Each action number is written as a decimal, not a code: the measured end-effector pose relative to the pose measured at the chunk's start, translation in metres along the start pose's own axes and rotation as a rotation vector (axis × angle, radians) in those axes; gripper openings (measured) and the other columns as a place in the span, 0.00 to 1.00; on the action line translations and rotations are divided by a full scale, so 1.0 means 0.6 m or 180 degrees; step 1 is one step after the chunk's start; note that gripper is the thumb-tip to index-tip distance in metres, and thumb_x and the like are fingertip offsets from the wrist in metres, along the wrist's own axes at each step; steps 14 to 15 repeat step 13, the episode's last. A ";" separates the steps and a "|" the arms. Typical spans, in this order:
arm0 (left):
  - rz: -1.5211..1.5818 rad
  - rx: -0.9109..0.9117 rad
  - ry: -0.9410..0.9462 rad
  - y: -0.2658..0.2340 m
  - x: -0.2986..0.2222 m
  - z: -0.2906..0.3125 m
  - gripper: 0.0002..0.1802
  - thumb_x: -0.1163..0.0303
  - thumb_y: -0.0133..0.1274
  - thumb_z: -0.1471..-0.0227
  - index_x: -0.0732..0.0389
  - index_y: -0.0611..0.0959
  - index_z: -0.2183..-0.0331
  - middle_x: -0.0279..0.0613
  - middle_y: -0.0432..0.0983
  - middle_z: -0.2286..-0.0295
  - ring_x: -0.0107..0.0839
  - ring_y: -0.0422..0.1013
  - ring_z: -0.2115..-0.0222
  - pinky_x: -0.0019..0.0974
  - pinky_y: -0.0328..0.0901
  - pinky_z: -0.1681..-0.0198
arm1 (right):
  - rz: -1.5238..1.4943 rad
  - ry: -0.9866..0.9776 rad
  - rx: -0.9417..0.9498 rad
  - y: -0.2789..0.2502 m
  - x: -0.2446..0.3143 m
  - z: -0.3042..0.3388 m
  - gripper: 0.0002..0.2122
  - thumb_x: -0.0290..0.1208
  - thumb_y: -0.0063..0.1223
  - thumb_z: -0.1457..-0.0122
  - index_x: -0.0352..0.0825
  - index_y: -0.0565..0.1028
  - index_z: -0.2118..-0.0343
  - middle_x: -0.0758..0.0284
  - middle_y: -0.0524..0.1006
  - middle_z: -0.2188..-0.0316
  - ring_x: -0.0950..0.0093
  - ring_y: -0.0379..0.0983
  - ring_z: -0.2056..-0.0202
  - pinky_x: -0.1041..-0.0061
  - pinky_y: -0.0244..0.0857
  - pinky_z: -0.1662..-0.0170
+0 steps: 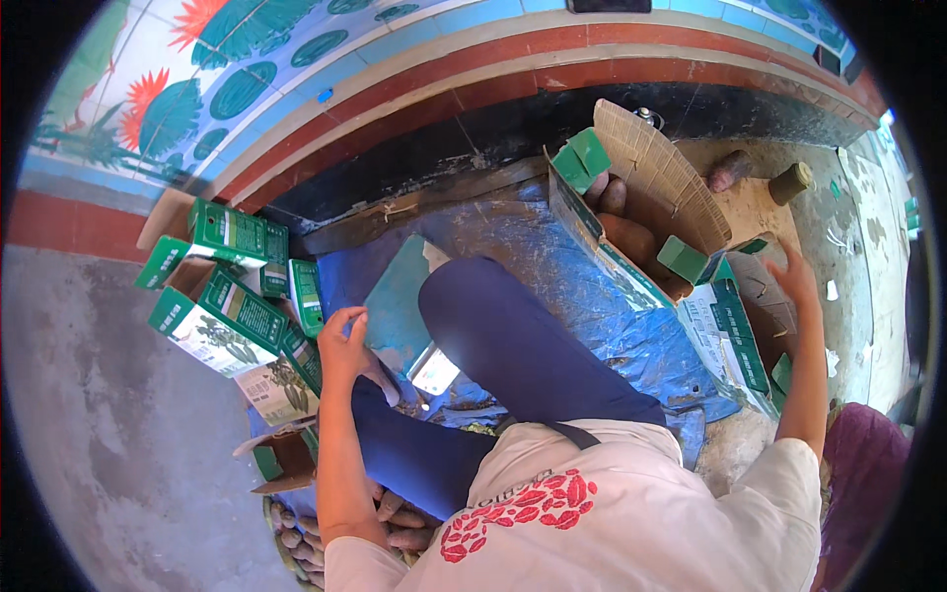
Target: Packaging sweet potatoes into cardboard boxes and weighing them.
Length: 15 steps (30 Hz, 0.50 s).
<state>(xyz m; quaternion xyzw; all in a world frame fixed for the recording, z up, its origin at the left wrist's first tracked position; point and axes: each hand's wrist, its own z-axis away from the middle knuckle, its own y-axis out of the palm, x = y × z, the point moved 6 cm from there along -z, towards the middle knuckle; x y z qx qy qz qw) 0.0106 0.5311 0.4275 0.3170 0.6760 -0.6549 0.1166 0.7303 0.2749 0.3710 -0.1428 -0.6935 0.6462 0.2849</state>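
Observation:
My left hand [343,345] is raised above my bent leg, beside the green and white cartons on the left. Its fingers are curled together, and anything between them is too small to make out. On the far right, my right hand [795,278] has its fingers apart over an open carton [725,331], close to a green flap [753,244]. Next to that carton stands a larger open one [681,187] with several reddish-brown tubers [628,240] inside. I cannot see into the bottom of the nearer carton.
Several green and white cartons [229,321] are piled at left. A blue tarp [631,345] covers the floor under my legs, with a teal board [400,301] on it. Tubers [404,523] lie by my left elbow. Beyond the cartons are another tuber [729,171] and a brown cylinder [789,184].

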 end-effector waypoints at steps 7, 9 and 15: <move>0.0856 -0.0132 -0.0809 0.009 0.053 0.018 0.10 0.69 0.54 0.51 0.64 0.82 0.67 0.41 0.78 0.71 0.27 0.74 0.69 0.30 0.65 0.62 | 0.1108 0.1164 0.0593 0.034 -0.145 0.051 0.20 0.39 0.56 0.51 0.41 0.74 0.54 0.54 0.76 0.62 0.57 0.73 0.59 0.61 0.66 0.56; 0.0773 -0.0185 -0.0775 0.000 0.053 0.026 0.10 0.68 0.54 0.51 0.64 0.82 0.67 0.40 0.78 0.71 0.27 0.74 0.69 0.29 0.65 0.62 | 0.1166 0.1081 0.0524 0.034 -0.145 0.057 0.19 0.40 0.56 0.51 0.41 0.74 0.55 0.53 0.76 0.62 0.58 0.73 0.59 0.61 0.66 0.56; 0.0513 -0.0209 -0.0596 -0.020 0.046 0.045 0.08 0.70 0.53 0.49 0.61 0.82 0.67 0.38 0.77 0.72 0.23 0.71 0.70 0.27 0.64 0.62 | 0.1062 0.1251 0.0425 -0.001 -0.165 0.042 0.23 0.47 0.55 0.51 0.43 0.74 0.53 0.54 0.75 0.59 0.59 0.73 0.56 0.60 0.66 0.55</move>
